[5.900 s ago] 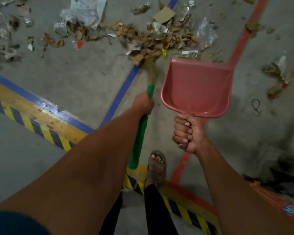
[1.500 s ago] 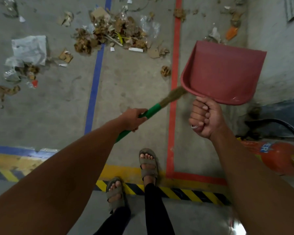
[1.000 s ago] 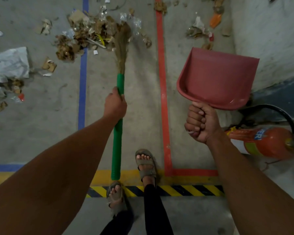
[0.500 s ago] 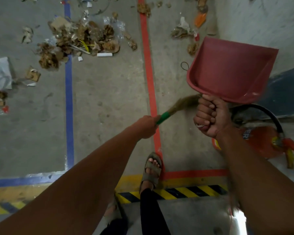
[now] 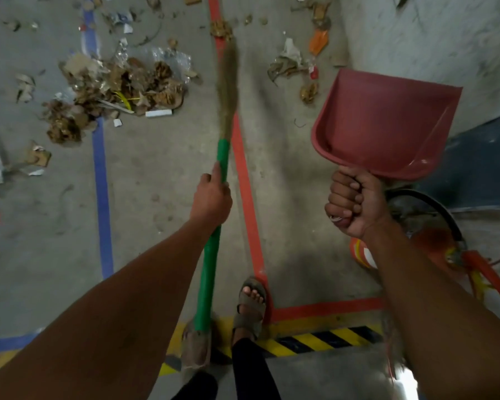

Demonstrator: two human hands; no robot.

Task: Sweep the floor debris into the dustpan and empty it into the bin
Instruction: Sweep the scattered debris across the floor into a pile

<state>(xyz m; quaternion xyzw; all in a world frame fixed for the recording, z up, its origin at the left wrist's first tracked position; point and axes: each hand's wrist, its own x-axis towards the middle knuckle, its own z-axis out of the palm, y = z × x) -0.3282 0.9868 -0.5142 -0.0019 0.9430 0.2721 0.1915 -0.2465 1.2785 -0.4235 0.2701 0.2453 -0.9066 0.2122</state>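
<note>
A: Left hand (image 5: 212, 197)?
B: Wrapped round the green handle of the broom (image 5: 214, 235), index finger (image 5: 216, 170) lying straight along it. Bristles point away past the fingertip, blurred, over the red floor line (image 5: 247, 197).
A: Right hand (image 5: 354, 204)?
B: Tight fist on the handle of the red dustpan (image 5: 384, 125). Pan sits just above the knuckles, held up off the floor, open mouth facing away, nothing visible inside.
A: Debris?
B: Main debris pile (image 5: 119, 90) well to the left of the left fingers, far side of the blue floor line (image 5: 101, 183): dry leaves, cardboard bits, clear plastic. Smaller scraps (image 5: 293, 64) lie between broom tip and pan, beyond both hands.
A: Anything else?
B: Red fire extinguisher (image 5: 433, 249) lying on the floor under the right wrist, black hose curving behind the fist. Sandalled foot (image 5: 250, 301) below the hands, by the yellow-black hazard stripe (image 5: 315, 339).
A: Bin?
B: Can't tell.
</note>
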